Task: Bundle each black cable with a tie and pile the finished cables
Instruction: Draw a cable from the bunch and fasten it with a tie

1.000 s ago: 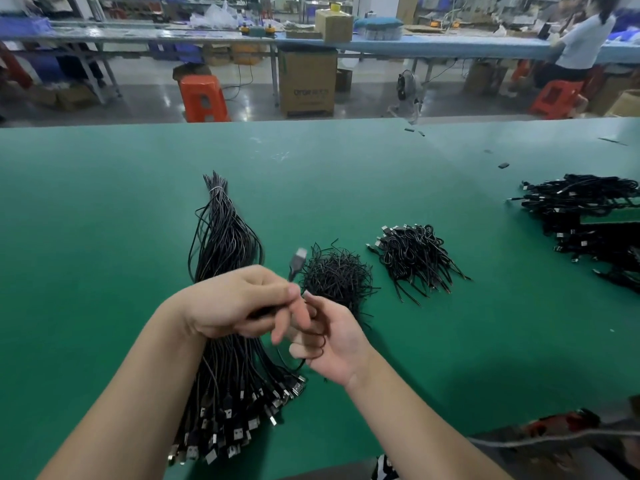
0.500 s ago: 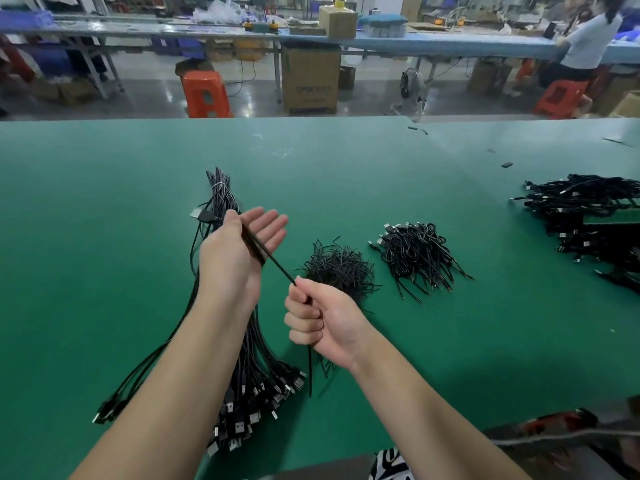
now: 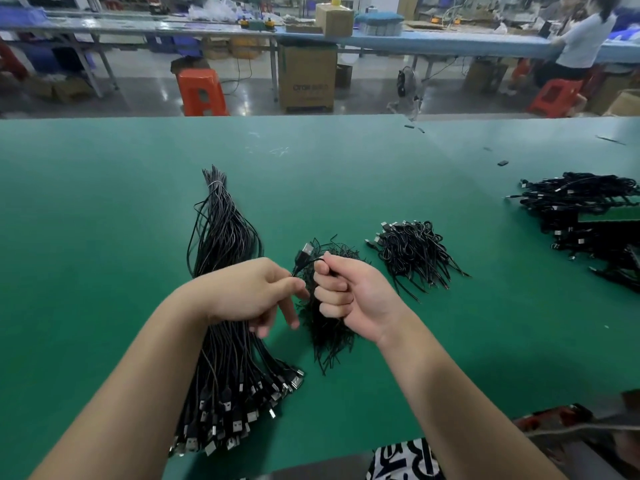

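One black cable (image 3: 304,255) with a silver USB plug runs between my two hands above the green table (image 3: 104,220). My left hand (image 3: 249,292) pinches it just below the plug, which sticks up between the hands. My right hand (image 3: 346,296) is a fist curled round the rest of the cable. A long bunch of loose black cables (image 3: 225,306) lies under my left forearm, plugs toward me. A heap of short black ties (image 3: 329,327) lies under my hands. To the right sits a small pile of bundled cables (image 3: 415,254).
A larger heap of black cables (image 3: 588,216) lies at the table's right edge. Small black scraps (image 3: 502,163) dot the far right. Beyond the table stand an orange stool (image 3: 201,91), a cardboard box (image 3: 308,77) and a person at a bench (image 3: 581,39).
Half a second ago the cable was stretched from my raised left hand to my right. Now both hands have come together, the cable gathered in my right fist and the plug pointing up.
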A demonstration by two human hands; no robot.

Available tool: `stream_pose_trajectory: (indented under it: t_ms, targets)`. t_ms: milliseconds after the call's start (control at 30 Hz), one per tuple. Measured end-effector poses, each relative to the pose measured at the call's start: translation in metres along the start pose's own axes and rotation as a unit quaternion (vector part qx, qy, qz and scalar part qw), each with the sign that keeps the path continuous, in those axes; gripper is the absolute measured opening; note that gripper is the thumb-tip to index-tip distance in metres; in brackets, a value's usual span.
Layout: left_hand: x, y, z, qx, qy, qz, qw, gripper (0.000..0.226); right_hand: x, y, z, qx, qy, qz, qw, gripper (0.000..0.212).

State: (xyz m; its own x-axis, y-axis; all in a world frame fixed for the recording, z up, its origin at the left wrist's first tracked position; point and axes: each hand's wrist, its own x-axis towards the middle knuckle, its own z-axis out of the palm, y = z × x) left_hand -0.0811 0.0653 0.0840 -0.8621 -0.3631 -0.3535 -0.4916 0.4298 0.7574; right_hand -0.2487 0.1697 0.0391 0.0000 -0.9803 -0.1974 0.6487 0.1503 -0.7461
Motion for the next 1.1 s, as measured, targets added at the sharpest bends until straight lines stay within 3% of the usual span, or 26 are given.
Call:
stream_pose_trajectory:
  t_ms: [100, 167, 233, 267, 333, 400, 567, 667, 733, 867, 1000, 1100]
  targets:
    - [0.009, -0.002, 0.008, -0.08, 0.108, 0.028, 0.99, 0.034, -0.003, -0.001, 0.004, -0.028, -0.005, -0.029, 0.999, 0.033]
    - [0.015, -0.001, 0.012, -0.098, 0.213, 0.062, 0.97, 0.033, -0.005, 0.0, 0.008, -0.066, -0.012, -0.05, 0.997, 0.033]
    - [0.021, 0.002, 0.019, -0.13, 0.27, 0.104, 0.948, 0.033, -0.008, 0.001, 0.012, -0.095, -0.028, -0.062, 0.993, 0.032]
    - [0.023, 0.005, 0.021, -0.208, 0.278, 0.133, 0.928, 0.035, -0.008, 0.001, 0.015, -0.128, -0.033, -0.068, 0.989, 0.032]
    - [0.026, 0.013, 0.018, -0.416, 0.268, 0.189, 0.848, 0.042, -0.009, 0.003, 0.019, -0.252, -0.023, -0.075, 0.965, 0.032]
    - [0.025, 0.02, 0.01, -0.52, 0.247, 0.224, 0.787, 0.044, -0.007, 0.003, 0.022, -0.357, -0.001, -0.093, 0.929, 0.033]
    - [0.025, 0.03, 0.009, -0.582, 0.23, 0.233, 0.744, 0.023, -0.002, -0.004, 0.021, -0.468, 0.044, -0.155, 0.869, 0.032]
    - [0.028, 0.026, 0.011, -0.575, 0.24, 0.204, 0.755, 0.022, 0.0, -0.006, 0.014, -0.527, 0.046, -0.154, 0.835, 0.025]
    - [0.03, 0.023, 0.015, -0.563, 0.237, 0.19, 0.768, 0.023, 0.0, -0.006, 0.009, -0.492, 0.037, -0.14, 0.858, 0.013]
    - [0.033, 0.021, 0.026, -0.545, 0.204, 0.171, 0.795, 0.025, 0.0, -0.002, 0.006, -0.345, 0.02, -0.147, 0.927, 0.029]
    - [0.032, 0.02, 0.03, -0.525, 0.135, 0.17, 0.823, 0.027, 0.002, 0.002, 0.005, -0.321, 0.08, -0.167, 0.929, 0.014]
    - [0.031, 0.018, 0.026, -0.468, 0.093, 0.15, 0.866, 0.032, 0.001, 0.004, 0.0, -0.326, 0.1, -0.153, 0.927, 0.021]
